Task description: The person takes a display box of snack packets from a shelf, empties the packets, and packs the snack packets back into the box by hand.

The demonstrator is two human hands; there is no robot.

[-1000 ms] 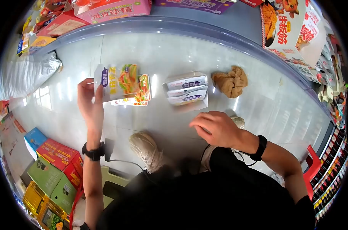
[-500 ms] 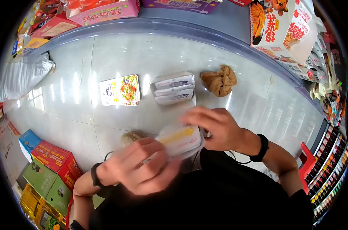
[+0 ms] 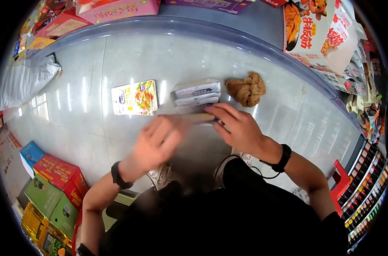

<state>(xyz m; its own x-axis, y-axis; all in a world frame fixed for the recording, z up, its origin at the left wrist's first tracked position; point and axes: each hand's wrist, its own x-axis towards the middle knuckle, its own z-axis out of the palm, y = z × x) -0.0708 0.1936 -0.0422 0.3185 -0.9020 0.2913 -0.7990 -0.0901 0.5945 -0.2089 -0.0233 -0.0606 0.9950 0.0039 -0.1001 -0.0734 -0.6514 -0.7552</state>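
Observation:
A blurred flat packet (image 3: 198, 118) is held between my two hands, close to the front of a white open box (image 3: 194, 87). My left hand (image 3: 157, 141), smeared by motion, is closed on the packet's left end. The fingers of my right hand (image 3: 236, 128) pinch its right end. Inside the box, several white packets with purple labels stand in a row, the front ones partly behind my hands. To the left, a small stack of colourful packets (image 3: 135, 98) lies flat on the grey floor (image 3: 130, 55).
Right of the box lies a crumpled brown lump (image 3: 247, 88). A shelf edge (image 3: 172, 26) with snack boxes curves across the top. Silver bag (image 3: 27, 79) at the left, red and green cartons (image 3: 59, 179) at lower left, red stool (image 3: 341, 185) at right. My shoes are below my hands.
The packet has moved away from my body, up to the box front, and is now tilted nearly edge-on. Earlier my left hand lifted it from over the stack and brought it to my right hand.

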